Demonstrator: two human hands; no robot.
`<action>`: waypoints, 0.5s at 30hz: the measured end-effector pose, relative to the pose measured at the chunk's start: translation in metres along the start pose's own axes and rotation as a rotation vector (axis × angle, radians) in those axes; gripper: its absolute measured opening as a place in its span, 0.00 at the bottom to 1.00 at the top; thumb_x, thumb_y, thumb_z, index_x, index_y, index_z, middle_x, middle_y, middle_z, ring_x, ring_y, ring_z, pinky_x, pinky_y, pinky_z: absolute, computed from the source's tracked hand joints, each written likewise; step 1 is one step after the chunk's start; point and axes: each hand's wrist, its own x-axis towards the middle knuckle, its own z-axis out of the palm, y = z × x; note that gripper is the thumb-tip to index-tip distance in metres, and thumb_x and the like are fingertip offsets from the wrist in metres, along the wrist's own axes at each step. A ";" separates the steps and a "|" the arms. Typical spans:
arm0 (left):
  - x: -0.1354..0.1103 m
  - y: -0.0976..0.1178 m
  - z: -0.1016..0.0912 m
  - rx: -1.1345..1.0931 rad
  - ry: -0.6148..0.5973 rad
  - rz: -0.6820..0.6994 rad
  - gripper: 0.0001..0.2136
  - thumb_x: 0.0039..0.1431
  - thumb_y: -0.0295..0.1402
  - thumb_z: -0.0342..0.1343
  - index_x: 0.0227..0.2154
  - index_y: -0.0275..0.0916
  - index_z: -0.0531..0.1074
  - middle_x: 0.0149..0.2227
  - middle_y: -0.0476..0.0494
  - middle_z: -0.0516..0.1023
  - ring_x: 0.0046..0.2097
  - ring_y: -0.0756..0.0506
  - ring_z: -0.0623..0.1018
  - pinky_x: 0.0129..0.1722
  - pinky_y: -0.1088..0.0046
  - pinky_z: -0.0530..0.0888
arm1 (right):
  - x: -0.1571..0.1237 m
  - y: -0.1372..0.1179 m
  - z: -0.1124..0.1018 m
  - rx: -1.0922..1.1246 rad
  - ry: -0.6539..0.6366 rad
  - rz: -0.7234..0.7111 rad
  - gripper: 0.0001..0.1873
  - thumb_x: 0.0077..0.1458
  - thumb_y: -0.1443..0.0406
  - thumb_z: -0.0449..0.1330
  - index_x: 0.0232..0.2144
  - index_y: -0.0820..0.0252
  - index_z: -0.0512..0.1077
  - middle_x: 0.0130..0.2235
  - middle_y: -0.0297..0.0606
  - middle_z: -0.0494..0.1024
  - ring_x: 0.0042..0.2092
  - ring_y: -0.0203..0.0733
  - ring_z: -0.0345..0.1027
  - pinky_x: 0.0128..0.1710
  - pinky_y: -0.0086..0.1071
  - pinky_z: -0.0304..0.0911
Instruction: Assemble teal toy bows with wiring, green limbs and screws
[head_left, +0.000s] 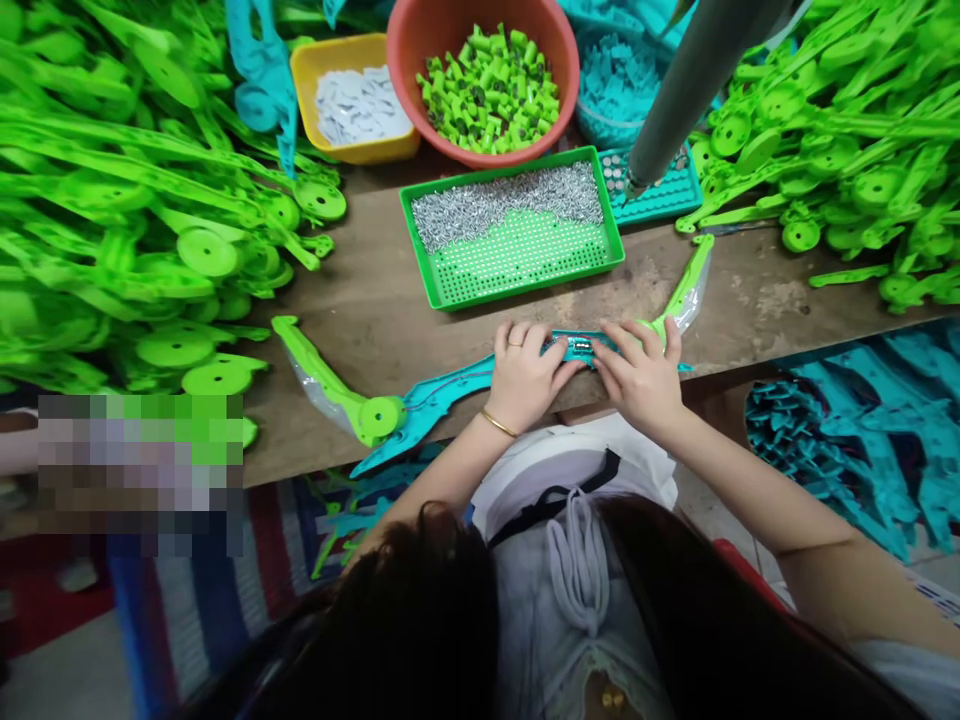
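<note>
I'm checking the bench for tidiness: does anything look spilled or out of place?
Nothing looks spilled: the small metal pieces lie inside the green tray. Slightly odd is a blue part at the edge of the left green heap, where its color stands out, though perhaps deliberate.

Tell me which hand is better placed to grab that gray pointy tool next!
Probably the right hand: in this view it's nearer the gray tool, which slants in from the upper right. The left hand is farther away. Both hands touch the blue piece.

yellow bin point(367, 152), white pieces point(360, 105) inside | red bowl point(403, 70), green parts point(487, 95) inside | striped fabric point(232, 600) lower left
</note>
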 end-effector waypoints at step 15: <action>-0.006 -0.015 -0.015 -0.252 0.123 -0.051 0.10 0.65 0.34 0.52 0.43 0.37 0.75 0.44 0.38 0.74 0.49 0.42 0.73 0.51 0.60 0.71 | 0.000 0.016 -0.009 0.223 0.010 0.211 0.14 0.64 0.57 0.53 0.45 0.54 0.75 0.52 0.42 0.77 0.55 0.49 0.66 0.65 0.58 0.37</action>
